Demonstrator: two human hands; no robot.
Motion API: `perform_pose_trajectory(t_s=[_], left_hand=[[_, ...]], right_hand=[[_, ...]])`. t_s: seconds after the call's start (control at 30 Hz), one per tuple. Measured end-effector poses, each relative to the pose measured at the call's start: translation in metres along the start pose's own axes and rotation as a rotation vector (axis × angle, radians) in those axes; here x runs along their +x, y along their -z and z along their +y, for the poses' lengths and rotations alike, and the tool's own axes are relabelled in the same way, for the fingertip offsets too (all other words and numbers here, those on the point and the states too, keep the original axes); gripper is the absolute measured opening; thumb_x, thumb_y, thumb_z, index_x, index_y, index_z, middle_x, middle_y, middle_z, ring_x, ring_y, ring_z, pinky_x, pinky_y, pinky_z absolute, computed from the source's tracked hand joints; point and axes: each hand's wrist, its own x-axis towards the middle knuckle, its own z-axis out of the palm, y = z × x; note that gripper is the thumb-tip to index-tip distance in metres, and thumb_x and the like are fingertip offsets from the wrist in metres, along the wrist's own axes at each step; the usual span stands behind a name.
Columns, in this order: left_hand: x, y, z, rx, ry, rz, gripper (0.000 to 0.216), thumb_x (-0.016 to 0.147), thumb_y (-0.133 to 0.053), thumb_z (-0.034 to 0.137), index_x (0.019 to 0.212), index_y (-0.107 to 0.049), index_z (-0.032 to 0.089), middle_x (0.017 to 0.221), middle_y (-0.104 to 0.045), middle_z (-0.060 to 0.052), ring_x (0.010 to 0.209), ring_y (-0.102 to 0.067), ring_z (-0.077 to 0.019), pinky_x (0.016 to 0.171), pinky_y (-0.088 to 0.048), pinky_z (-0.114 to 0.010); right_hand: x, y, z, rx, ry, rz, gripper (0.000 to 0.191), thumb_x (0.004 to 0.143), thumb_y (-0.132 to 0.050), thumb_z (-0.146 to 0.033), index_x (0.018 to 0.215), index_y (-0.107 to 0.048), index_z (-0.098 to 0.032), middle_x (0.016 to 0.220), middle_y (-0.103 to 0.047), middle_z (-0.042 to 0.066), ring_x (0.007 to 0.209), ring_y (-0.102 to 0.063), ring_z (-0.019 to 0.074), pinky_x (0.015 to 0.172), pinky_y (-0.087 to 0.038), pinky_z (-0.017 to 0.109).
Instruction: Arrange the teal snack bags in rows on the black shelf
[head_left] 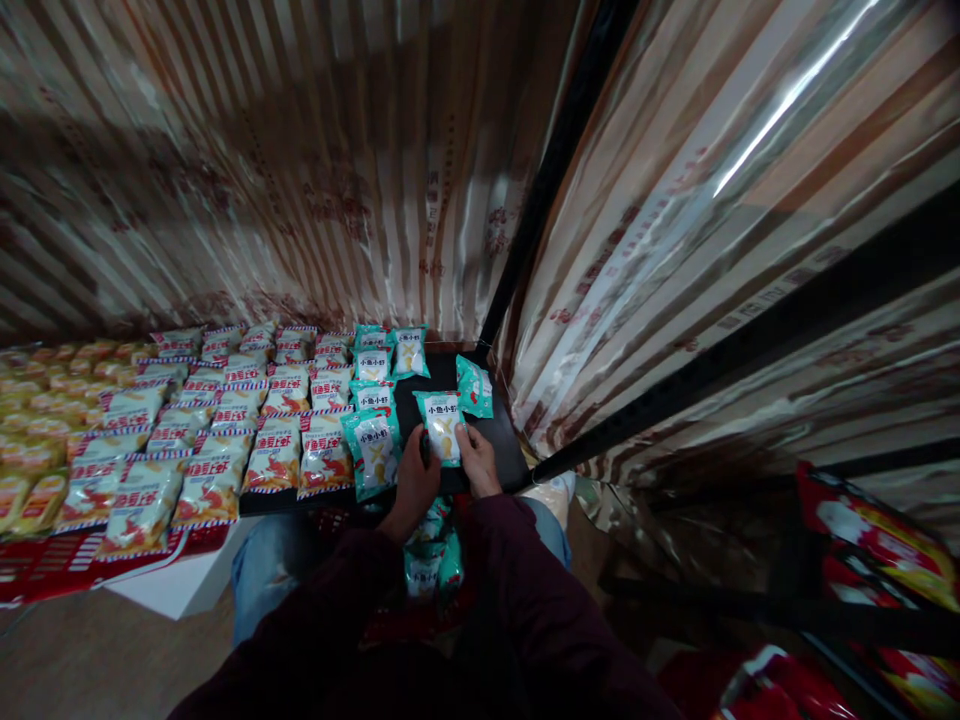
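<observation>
A teal-and-white snack packet (pixel 441 425) with dark printed characters is held between my two hands over the black shelf (pixel 499 440). My right hand (pixel 478 462) grips its lower right side, thumb on the front. At its lower left side is my left hand (pixel 417 482), fingers closed around the edge and partly hidden. To the left, matching teal packets (pixel 375 450) lie in a row running away from me. Another teal packet (pixel 475 387) lies tilted just beyond the held one, and one more (pixel 409 352) sits toward the back.
Several white-and-red snack bags (pixel 274 450) lie in rows to the left, with yellow packets (pixel 37 500) farther along. Below my hands, more teal packets (pixel 425 570) sit between my knees. Black frame bars (pixel 517 250) and plastic sheeting (pixel 375 180) enclose the back and right.
</observation>
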Motion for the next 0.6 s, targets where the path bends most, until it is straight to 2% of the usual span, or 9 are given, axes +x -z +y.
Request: perform_pose_trajectory(t_s=[0.23,0.4,0.6], left_hand=[[0.016,-0.007,0.007,0.034,0.036,0.048,0.061,0.077,-0.048,0.012,0.137,-0.039,0.008,0.142,-0.047,-0.019,0.134,-0.042,-0.0247,0.114,-0.031,-0.039],[0.023,-0.016,0.001,0.009,-0.017,0.085,0.067,0.076,-0.047,0.011,0.142,-0.032,0.007,0.147,-0.039,-0.021,0.138,-0.036,-0.0264,0.115,-0.030,-0.041],[0.024,-0.025,-0.009,0.070,-0.127,0.126,0.068,0.077,-0.045,0.011,0.142,-0.028,0.001,0.151,-0.029,-0.024,0.144,-0.023,-0.0284,0.119,-0.021,-0.044]], right_hand=[[0.005,-0.014,-0.008,0.010,0.021,-0.017,0.053,0.077,-0.055,-0.062,0.099,-0.068,-0.015,0.090,-0.073,0.006,0.077,-0.065,0.0201,0.070,-0.052,0.030],[0.007,-0.021,-0.015,-0.073,0.044,0.014,0.054,0.079,-0.053,-0.062,0.101,-0.067,-0.014,0.091,-0.072,0.007,0.080,-0.064,0.0212,0.071,-0.051,0.030],[0.012,-0.025,-0.010,-0.158,0.106,0.072,0.052,0.081,-0.050,-0.059,0.106,-0.065,-0.015,0.098,-0.072,0.009,0.085,-0.064,0.0221,0.078,-0.051,0.033]])
